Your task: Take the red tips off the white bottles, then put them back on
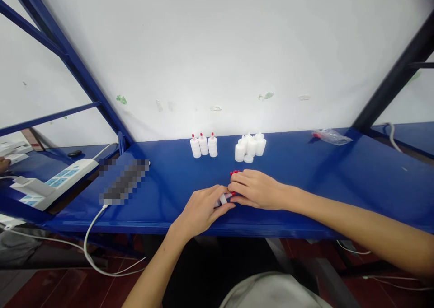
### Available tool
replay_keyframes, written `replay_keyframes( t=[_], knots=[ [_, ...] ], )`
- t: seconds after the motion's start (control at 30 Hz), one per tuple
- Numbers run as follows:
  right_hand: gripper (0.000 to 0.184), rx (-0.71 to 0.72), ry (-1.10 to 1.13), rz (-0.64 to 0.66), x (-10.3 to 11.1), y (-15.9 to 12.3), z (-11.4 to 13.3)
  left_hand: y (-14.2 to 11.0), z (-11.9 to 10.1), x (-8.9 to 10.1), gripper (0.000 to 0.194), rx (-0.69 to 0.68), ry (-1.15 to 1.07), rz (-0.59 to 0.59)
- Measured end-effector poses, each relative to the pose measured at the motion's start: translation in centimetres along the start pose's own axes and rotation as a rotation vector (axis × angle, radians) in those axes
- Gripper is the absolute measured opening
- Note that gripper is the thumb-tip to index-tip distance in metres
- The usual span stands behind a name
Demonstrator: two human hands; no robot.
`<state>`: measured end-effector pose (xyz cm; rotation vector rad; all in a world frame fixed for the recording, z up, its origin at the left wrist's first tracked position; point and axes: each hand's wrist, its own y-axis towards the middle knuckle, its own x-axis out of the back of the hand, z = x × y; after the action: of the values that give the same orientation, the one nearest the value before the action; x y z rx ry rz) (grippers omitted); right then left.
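Note:
My left hand (200,208) is closed around a small white squeeze bottle (222,199), tilted with its nozzle toward the right. At the nozzle's tip my right hand (256,189) pinches a small red cap (233,193); its fingers partly hide the cap. Just beyond the right fingertips lie several loose red caps (234,172), partly covered by that hand. Three white bottles with red tips (203,145) stand upright toward the wall. To their right is a cluster of several white bottles (250,144) without red tips, with a round white lid (248,159) in front.
A clear plastic bag (332,137) with something red in it lies at the back right of the blue table (162,177). A blurred-out dark object (125,181) with a white cable lies at the left, near a white power strip (64,179). Blue posts flank the table.

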<state>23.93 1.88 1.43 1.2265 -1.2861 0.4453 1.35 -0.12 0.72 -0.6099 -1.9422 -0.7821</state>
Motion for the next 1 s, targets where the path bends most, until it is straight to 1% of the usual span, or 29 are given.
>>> replay_keyframes(
  t=[0.13,0.2,0.23,0.33,0.4,0.47,0.5,0.57,0.67,0.77,0.9,1.0],
  knots=[
    [0.03,0.079,-0.08,-0.077,-0.3,-0.2,-0.1,0.0,-0.1,0.1,0.024,-0.033,0.002,0.001],
    [0.032,0.076,-0.036,-0.106,-0.3,-0.3,0.1,0.1,-0.3,0.1,0.025,-0.043,0.018,0.009],
    [0.033,0.056,0.021,-0.102,-0.3,-0.3,0.2,0.1,-0.4,0.1,0.025,-0.048,0.027,0.015],
    [0.033,-0.066,0.291,-0.016,0.1,-0.4,0.3,0.1,-0.6,0.2,0.022,-0.045,0.047,0.025],
    [0.034,-0.2,0.465,0.024,0.5,-0.6,-0.1,0.0,-0.7,0.3,0.022,-0.017,0.045,0.003],
    [0.037,-0.33,0.557,0.024,1.1,-1.1,-1.1,0.0,-0.6,0.4,0.023,0.016,0.034,-0.017],
    [0.037,-0.373,0.565,0.026,1.4,-1.4,-1.7,0.0,-0.6,0.4,0.023,0.028,0.028,-0.022],
    [0.036,-0.399,0.517,0.076,2.0,-2.0,-2.9,0.1,-0.4,0.3,0.021,0.042,0.01,-0.025],
    [0.031,-0.411,0.422,0.225,2.4,-2.6,-4.2,0.2,-0.2,0.1,0.02,0.068,-0.026,-0.039],
    [0.03,-0.44,0.458,0.339,2.3,-2.7,-5.0,0.2,-0.2,-0.1,0.02,0.085,-0.044,-0.043],
    [0.03,-0.516,0.596,0.391,2.0,-2.6,-5.7,0.1,-0.3,0.0,0.02,0.087,-0.042,-0.049],
    [0.022,-0.561,0.666,0.392,1.9,-2.5,-6.0,0.2,-0.3,0.0,0.022,0.085,-0.041,-0.048]
  ],
)
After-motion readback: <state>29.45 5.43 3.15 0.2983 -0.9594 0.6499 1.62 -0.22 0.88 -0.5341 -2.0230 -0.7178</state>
